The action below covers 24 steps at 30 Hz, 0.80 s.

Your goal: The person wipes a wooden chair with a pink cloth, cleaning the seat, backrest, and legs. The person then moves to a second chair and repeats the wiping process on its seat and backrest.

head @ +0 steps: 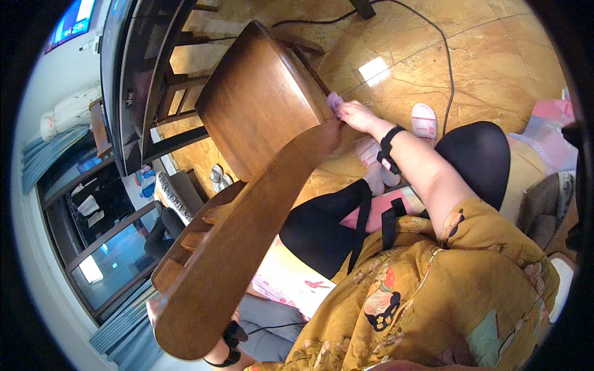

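A brown wooden chair stands before me. Its smooth seat [260, 102] lies beyond its broad curved top rail [232, 250], which is nearest to my view. Short slats [195, 241] show along the rail's far side. At the seat's near right corner, my right hand [355, 116] pinches a crumpled purple cloth [335, 101] against the wood. My left hand [152, 311] is around the end of the top rail, mostly hidden behind it, with a few fingers showing. Both wrists wear black straps.
A black cable [448, 60] curves over the glossy tiled floor [492, 60]. Pink slippers [423, 120] are by my legs. A dark table [139, 83] stands beyond the chair at the left. Grey slippers [219, 177] lie on the floor past the chair.
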Tool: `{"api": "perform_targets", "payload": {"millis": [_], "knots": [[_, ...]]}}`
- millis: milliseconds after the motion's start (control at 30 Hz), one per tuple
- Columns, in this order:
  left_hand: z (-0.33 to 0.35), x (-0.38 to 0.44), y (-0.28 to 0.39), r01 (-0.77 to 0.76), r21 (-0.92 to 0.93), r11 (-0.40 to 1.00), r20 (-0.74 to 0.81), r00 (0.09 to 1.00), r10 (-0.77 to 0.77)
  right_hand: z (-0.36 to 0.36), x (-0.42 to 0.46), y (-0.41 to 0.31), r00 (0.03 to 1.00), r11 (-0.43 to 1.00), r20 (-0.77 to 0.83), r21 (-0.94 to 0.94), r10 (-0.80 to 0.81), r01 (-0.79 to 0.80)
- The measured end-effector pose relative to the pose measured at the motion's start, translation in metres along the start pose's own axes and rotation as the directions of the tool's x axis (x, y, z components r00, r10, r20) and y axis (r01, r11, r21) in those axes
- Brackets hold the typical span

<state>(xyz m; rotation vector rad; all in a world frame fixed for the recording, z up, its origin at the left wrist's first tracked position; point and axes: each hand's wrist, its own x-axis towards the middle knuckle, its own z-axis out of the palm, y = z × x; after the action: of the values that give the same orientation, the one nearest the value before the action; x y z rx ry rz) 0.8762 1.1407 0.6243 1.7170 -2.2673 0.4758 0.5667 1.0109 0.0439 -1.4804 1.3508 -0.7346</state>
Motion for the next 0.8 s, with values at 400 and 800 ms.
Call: {"api": "perform_targets", "payload": {"millis": [400, 800], "knots": [[-0.001, 0.002, -0.022, 0.169, -0.413, 0.895, 0.14, 0.983, -0.121, -0.131, 0.095, -0.093, 0.939, 0.444, -0.254, 0.886, 0.233, 0.13], [-0.021, 0.005, 0.005, 0.068, -0.054, 0.996, 0.044, 0.997, -0.065, -0.076, 0.187, -0.094, 0.91, 0.7, -0.411, 0.666, 0.053, 0.259]]}}
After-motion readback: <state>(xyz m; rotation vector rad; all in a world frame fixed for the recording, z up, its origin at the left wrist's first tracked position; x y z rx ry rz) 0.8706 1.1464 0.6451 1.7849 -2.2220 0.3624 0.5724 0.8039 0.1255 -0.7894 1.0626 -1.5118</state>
